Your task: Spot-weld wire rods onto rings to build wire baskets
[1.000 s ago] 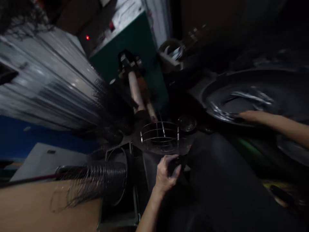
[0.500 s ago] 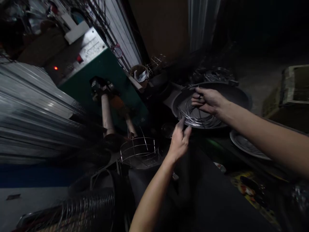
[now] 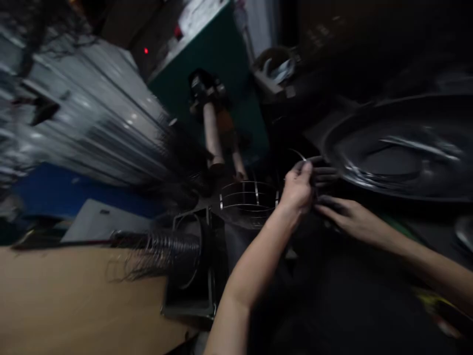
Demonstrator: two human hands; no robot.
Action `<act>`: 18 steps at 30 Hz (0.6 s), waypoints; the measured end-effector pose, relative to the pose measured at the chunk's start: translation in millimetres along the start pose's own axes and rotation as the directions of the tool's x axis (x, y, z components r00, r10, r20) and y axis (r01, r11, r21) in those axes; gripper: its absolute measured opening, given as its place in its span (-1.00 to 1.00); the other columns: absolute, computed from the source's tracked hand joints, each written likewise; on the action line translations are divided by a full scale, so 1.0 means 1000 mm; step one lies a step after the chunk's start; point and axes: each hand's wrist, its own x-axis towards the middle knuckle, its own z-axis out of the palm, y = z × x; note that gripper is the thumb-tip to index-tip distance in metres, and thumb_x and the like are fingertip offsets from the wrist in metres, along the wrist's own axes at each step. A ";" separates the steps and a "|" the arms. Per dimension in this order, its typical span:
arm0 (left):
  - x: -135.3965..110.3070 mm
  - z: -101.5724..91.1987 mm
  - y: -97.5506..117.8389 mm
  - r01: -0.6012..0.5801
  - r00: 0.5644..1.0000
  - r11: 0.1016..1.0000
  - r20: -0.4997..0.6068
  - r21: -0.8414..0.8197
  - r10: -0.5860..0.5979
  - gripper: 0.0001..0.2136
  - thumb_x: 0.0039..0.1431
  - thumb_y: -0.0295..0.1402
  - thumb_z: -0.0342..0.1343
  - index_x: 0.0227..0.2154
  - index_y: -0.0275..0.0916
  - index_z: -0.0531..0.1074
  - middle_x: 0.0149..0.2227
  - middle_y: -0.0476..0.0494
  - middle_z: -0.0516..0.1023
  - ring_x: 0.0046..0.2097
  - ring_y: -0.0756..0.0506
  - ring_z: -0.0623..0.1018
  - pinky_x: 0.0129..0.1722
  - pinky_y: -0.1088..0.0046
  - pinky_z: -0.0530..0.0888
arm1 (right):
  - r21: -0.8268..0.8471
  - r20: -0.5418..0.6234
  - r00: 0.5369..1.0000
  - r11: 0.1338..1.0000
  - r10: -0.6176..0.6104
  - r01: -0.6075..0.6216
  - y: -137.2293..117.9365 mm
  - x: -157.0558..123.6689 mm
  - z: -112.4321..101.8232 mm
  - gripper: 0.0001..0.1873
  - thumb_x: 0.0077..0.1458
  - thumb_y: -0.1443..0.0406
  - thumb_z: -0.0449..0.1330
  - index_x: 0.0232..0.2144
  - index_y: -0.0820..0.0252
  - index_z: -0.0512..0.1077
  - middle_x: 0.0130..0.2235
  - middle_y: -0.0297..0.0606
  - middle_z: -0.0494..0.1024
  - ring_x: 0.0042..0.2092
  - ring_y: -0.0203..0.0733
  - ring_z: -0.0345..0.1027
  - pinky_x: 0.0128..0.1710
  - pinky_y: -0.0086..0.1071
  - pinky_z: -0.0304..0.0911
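Note:
My left hand (image 3: 300, 190) is closed, with a thin curved metal wire (image 3: 297, 153) sticking out above its thumb. My right hand (image 3: 345, 217) is beside and just below it, its fingertips drawn together close to the left fingers; blur hides what is between them. Left of the hands stands a round wire frame (image 3: 250, 204) of thin hoops and uprights, below two rods (image 3: 212, 130) of a green machine (image 3: 236, 64). On the right, a wide dark pan (image 3: 334, 140) holds a coil of loose shiny wires (image 3: 365, 177).
At lower left, several stacked wire rings (image 3: 158, 251) hang on a horizontal bar near a dark metal stand (image 3: 188, 311). A red light (image 3: 146, 50) glows on the machine. A round container (image 3: 273, 59) with pale contents sits behind. Corrugated metal sheeting (image 3: 111, 103) lines the left.
The view has swung left. My right hand has moved from above the pan down beside my left hand. A wire now shows in my left hand, which has come away from the pan's rim.

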 end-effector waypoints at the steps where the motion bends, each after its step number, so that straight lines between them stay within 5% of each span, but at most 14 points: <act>1: -0.017 -0.014 0.002 -0.041 0.999 0.994 -0.001 0.103 0.041 -0.63 0.24 -0.05 -0.01 -0.08 -0.24 0.37 -0.34 -0.12 0.53 -0.23 -0.09 0.57 -0.09 0.27 0.49 | -0.009 -0.043 0.999 1.000 -0.009 0.009 -0.001 0.004 0.007 -0.83 -0.07 0.13 0.19 -0.45 0.07 0.47 -0.31 -0.16 0.56 -0.24 0.03 0.42 -0.13 -0.16 0.31; 5: -0.108 -0.097 0.016 -0.217 0.968 0.780 0.028 0.587 0.248 -0.65 0.20 -0.18 0.10 0.02 -0.12 0.36 -0.15 -0.13 0.56 -0.06 -0.11 0.54 0.02 0.26 0.44 | 0.012 -0.025 0.996 0.996 -0.090 0.091 -0.027 0.034 0.025 -0.91 0.03 0.24 0.17 -0.44 0.03 0.48 -0.28 -0.20 0.54 -0.22 -0.08 0.42 -0.15 -0.28 0.34; 8: -0.136 -0.169 0.030 -0.287 0.855 0.602 -0.084 0.745 0.512 -0.46 0.15 -0.27 0.16 0.17 -0.10 0.14 -0.02 -0.18 0.47 0.01 -0.10 0.49 0.08 0.23 0.39 | 0.075 -0.012 0.993 0.990 -0.119 0.119 -0.059 0.060 0.041 -0.87 0.14 0.30 0.14 -0.39 0.13 0.50 -0.39 -0.23 0.48 -0.45 -0.29 0.32 -0.50 -0.48 0.26; 10: -0.121 -0.203 0.034 -0.310 0.830 0.480 -0.013 0.821 0.558 -0.20 -0.02 -0.26 0.30 0.23 -0.14 -0.01 0.16 -0.30 0.28 0.19 -0.20 0.33 0.20 0.11 0.25 | 0.176 -0.045 0.995 0.979 -0.092 0.099 -0.080 0.079 0.058 -0.85 0.19 0.35 0.11 -0.34 0.22 0.49 -0.45 -0.28 0.41 -0.55 -0.41 0.19 -0.63 -0.57 0.12; 12: -0.091 -0.220 0.032 -0.337 0.852 0.412 0.088 0.846 0.517 -0.06 -0.15 -0.25 0.36 0.24 -0.16 -0.09 0.19 -0.34 0.21 0.24 -0.27 0.25 0.23 0.03 0.17 | 0.271 -0.041 0.998 0.961 -0.043 0.053 -0.095 0.097 0.077 -0.85 0.21 0.39 0.08 -0.28 0.28 0.46 -0.50 -0.34 0.35 -0.61 -0.47 0.11 -0.69 -0.60 0.03; 15: -0.054 -0.222 0.020 -0.378 0.828 0.441 0.084 0.814 0.554 -0.13 -0.10 -0.31 0.30 0.21 -0.16 -0.11 -0.03 -0.20 0.37 0.05 -0.20 0.41 0.13 0.07 0.29 | 0.361 0.029 1.000 0.932 -0.009 -0.002 -0.102 0.120 0.101 -0.88 0.19 0.42 0.11 -0.21 0.33 0.41 -0.57 -0.40 0.31 -0.66 -0.47 0.08 -0.75 -0.62 -0.04; 18: -0.046 -0.216 0.005 -0.396 0.767 0.496 -0.019 0.773 0.642 -0.22 -0.07 -0.39 0.23 0.16 -0.17 -0.10 -0.19 -0.09 0.37 -0.13 -0.13 0.45 0.02 0.18 0.36 | 0.399 0.103 0.995 0.916 0.002 -0.043 -0.101 0.129 0.112 -0.88 0.17 0.39 0.16 -0.21 0.33 0.38 -0.63 -0.45 0.27 -0.69 -0.48 0.04 -0.77 -0.63 -0.08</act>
